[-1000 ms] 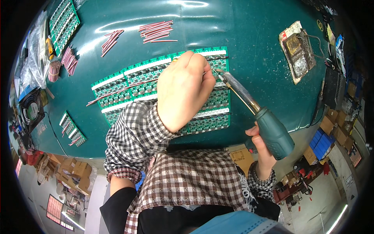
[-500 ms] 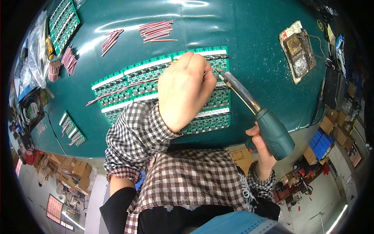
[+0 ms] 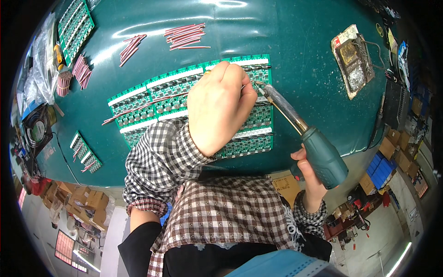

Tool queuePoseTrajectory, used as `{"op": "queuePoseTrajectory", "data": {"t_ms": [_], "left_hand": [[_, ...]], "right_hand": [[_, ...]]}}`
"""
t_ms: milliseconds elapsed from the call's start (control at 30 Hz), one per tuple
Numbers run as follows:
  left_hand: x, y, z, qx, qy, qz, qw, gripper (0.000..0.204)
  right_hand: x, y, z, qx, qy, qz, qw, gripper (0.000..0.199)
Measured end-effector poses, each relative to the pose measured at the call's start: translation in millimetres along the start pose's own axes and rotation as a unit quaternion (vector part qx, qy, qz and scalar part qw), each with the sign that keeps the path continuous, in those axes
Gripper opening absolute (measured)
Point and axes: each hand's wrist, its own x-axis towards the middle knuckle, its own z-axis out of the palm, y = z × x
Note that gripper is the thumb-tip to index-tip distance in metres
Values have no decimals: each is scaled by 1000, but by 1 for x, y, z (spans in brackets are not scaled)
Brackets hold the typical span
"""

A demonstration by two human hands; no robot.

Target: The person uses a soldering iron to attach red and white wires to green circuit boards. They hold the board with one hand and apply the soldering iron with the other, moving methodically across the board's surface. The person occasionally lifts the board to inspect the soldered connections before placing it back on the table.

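Green circuit boards (image 3: pixel 173 81) lie joined in a panel in front of me, with white strips and rows of small dark parts. My left hand (image 3: pixel 220 108) is closed over the panel's right part in a pinch. A red-and-white wire (image 3: pixel 134 109) lies across the boards and runs under this hand; its held part is mostly hidden. My right hand (image 3: pixel 312 177) grips the dark green handle of a soldering gun (image 3: pixel 325 159). The gun's metal tip touches or almost touches the board beside my left fingertips.
Red-and-white wires (image 3: pixel 185 37) lie in bunches beyond the boards. A soldering stand (image 3: pixel 355 60) with a grimy base sits at far right. At left are another board panel (image 3: pixel 76 30), a small board piece (image 3: pixel 86 152), a wire bundle (image 3: pixel 64 84) and a black fan (image 3: pixel 38 130).
The soldering gun and my right hand have shifted very slightly. My left hand stays almost in place over the boards.
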Motion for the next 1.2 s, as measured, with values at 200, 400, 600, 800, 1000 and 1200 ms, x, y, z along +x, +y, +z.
{"op": "queuePoseTrajectory", "data": {"t_ms": [200, 400, 600, 800, 1000, 1200], "left_hand": [[0, 0, 0, 4, -2, 1, 1000, 14], [0, -2, 1, -4, 1, 4, 1000, 14], [0, -1, 0, 1, -1, 3, 1000, 14], [1, 1, -1, 3, -6, -4, 1000, 14], [1, 3, -4, 8, -39, -21, 999, 15], [1, 2, -7, 13, -41, -10, 999, 14]], "right_hand": [[0, 3, -1, -17, -7, -18, 1000, 52], [-2, -7, 3, -10, 3, -10, 1000, 39], [-2, -11, 5, -1, 24, 1, 1000, 41], [4, -8, 3, 36, 30, -35, 998, 45], [12, -5, 0, 136, 82, -11, 987, 43], [24, 2, -6, 231, 90, 2, 969, 43]]}}
